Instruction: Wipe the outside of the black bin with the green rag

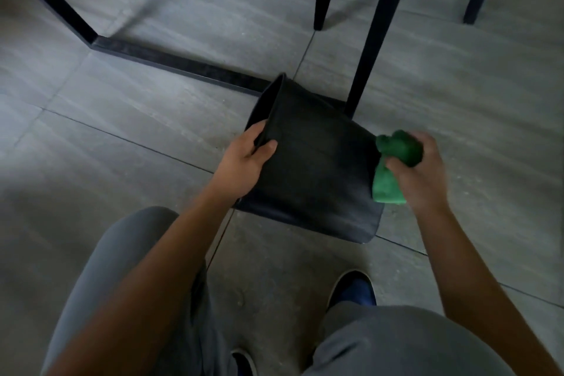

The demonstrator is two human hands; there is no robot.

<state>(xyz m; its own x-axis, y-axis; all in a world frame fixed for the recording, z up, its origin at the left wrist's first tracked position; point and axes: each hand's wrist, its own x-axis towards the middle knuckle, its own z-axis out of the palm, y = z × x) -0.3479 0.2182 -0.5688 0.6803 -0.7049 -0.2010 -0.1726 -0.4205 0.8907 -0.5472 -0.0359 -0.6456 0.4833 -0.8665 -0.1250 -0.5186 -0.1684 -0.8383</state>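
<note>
While our left hand [248,156] grips rim of tipped black fabric bin [317,168] — long axis left-right — our right hand [418,168] clutches crumpled green cloth rag [393,168] at base end.

A matte black plastic bin [314,162] and a bright green cloth rag [393,165] are seen over grey streaked floor tiles [152,107], near grey trousers [128,268].

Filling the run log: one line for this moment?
left hand grips black bin rim | right hand holds green rag against side | bin tilted

Head camera looks steeply down, close over the tiled floor [152,119].
</note>
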